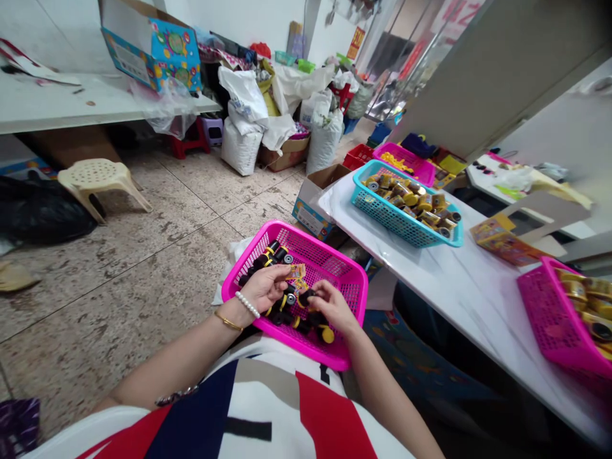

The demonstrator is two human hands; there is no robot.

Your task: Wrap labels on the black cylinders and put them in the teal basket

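A pink plastic mesh basket (296, 239) rests on my lap, holding several black cylindrical parts with yellow ends (280, 315). My left hand (262, 288) is over the basket, its fingertips at a small yellow paper label (296, 275), which it seems to pinch. My right hand (332, 306) is closed on a small black part (306, 296) just above the pile. A pearl bracelet (247, 305) and a thin gold bangle (228, 321) circle my left wrist.
To the right stands a white table (478, 299) with a teal mesh basket (406, 204) of gold-and-black parts and a pink basket (554, 319) of gold parts. A cardboard box (313, 204) sits by the table. White sacks (241, 146) and a plastic stool (100, 182) stand on the tiled floor.
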